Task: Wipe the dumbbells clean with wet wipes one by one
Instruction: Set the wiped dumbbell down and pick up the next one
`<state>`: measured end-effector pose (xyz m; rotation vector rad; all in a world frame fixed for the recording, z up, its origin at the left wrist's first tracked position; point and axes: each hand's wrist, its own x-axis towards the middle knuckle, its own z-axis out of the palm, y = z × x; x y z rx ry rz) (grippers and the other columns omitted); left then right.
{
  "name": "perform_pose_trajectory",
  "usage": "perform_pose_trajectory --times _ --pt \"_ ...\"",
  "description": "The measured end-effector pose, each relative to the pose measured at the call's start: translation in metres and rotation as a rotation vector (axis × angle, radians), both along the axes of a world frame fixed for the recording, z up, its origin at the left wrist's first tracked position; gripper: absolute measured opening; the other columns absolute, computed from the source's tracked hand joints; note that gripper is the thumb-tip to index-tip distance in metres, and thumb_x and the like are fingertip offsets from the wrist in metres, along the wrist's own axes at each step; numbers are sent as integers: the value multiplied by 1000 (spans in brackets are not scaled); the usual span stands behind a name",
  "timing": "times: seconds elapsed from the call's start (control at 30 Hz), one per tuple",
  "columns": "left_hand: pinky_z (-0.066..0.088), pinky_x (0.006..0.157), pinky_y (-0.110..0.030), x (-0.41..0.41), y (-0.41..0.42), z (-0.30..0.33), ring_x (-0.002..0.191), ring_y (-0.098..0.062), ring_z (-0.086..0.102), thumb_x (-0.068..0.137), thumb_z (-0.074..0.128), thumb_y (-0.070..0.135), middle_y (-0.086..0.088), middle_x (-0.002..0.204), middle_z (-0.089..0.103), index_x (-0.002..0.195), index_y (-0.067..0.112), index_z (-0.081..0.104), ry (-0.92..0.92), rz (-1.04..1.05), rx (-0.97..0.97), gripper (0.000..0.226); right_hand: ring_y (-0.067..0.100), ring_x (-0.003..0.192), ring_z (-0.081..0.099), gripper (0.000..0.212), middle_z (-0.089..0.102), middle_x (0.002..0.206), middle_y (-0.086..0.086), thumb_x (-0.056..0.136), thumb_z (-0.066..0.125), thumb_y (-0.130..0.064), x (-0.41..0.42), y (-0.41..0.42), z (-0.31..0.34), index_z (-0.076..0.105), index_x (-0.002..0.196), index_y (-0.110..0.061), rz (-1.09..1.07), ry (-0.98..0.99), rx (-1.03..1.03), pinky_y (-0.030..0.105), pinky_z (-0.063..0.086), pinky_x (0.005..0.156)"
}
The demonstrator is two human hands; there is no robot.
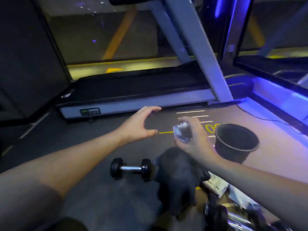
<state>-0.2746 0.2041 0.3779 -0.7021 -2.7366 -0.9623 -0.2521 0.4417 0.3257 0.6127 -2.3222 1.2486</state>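
dumbbell [130, 168]: small, black heads, chrome handle; lies on its side on the grey gym floor [86, 147], below and between both hands, touched by neither.
wet wipe [182, 132]: crumpled white wad, held in the air above the floor, near the bucket and well above the dumbbell.
right hand [194, 139]: fingers curled round the wipe, pinching it into a ball.
left hand [141, 125]: holds nothing; fingers and thumb spread in a wide C, hovering over the floor.
black bucket [236, 140]: open-topped, stands on the floor just right of the right hand; inside is dark, contents not readable.
step in hand (judgement): either the used wipe goes to the bucket or it comes down to the dumbbell; cannot tell which.
doing it well (judgement): steady the dumbbell by one head with the free hand so it cannot roll; open the wad to a flat face; wipe the handle all round, then each head, turning it to reach the underside.
dark shape [176, 180]: blurred black mass just right of the dumbbell; possibly a knee, unsure.
bottom right corner: chrome bar [236, 219], likely more dumbbells, cut off by the frame; white packet [216, 184] half hidden, perhaps the wipes pack.
treadmill [133, 97]: behind the hands, motion-blurred.
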Motion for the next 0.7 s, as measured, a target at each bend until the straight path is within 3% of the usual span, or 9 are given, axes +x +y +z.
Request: perform_pose_trajectory --times 0.2,0.37,0.6,0.7 --pt "39 82 -2 7 -94 -38 124 0 48 81 80 13 11 142 47 145 29 44 -73 157 106 75 -15 106 44 58 48 116 -6 75 79 -12 -13 -93 -24 47 116 -37 102 -87 39 0 31 86" --pt "41 90 -10 -4 -139 -95 125 0 47 81 79 16 15 140 46 144 34 44 -161 217 130 74 -12 106 46 54 46 116 -13 77 78 -16 -31 -140 -70 47 113 -42 118 -204 58 2 34 83" --pt "40 93 -22 -44 -173 -202 121 -4 47 79 79 13 12 137 47 137 39 46 -319 327 196 72 3 99 51 50 42 119 -13 78 76 -22 -63 -166 -173 48 117 -38 -1 -414 113 24 42 79" --pt "43 101 -28 -55 -178 -249 123 -7 48 72 76 30 12 134 47 137 39 48 -376 359 177 72 -1 90 51 50 40 119 -10 79 75 -21 -76 -176 -214 50 120 -31 -58 -481 159 13 35 71"
